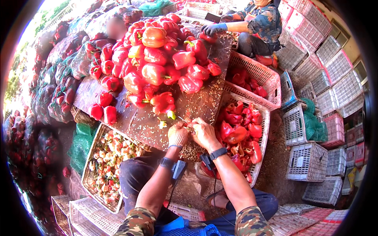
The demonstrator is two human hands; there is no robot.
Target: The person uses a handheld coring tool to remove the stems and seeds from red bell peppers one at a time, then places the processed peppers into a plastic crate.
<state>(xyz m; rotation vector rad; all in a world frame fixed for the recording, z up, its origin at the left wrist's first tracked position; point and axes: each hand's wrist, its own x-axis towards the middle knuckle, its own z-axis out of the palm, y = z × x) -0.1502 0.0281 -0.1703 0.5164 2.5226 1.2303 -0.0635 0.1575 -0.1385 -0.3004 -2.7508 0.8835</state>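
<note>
Both grips clenched at the near edge of the tabletop: left hand and right hand pressed together over a small piece of pepper, mostly hidden between the fingers, a thin blade tip just visible at the left hand. Which grip bears on the piece, impossible to tell. Dark bands on both wrists, camouflage sleeves at the lower edge.

Directly beyond the hands, a whole red pepper lying on the wooden surface, with a green stem scrap just beside it. Farther back, a large heap of red and orange peppers covering most of the tabletop, seeds scattered across the bare wood.

To the right of the hands, a pink-rimmed plastic crate holding cut red pepper halves; behind it, a second pink crate with a few more pieces. To the left, below the tabletop edge, a crate of trimmed cores and stems.

At the far side, a co-worker's gloved hand resting on a pepper. Net sacks of peppers stacked along the left, empty white and pink crates piled on the right.
</note>
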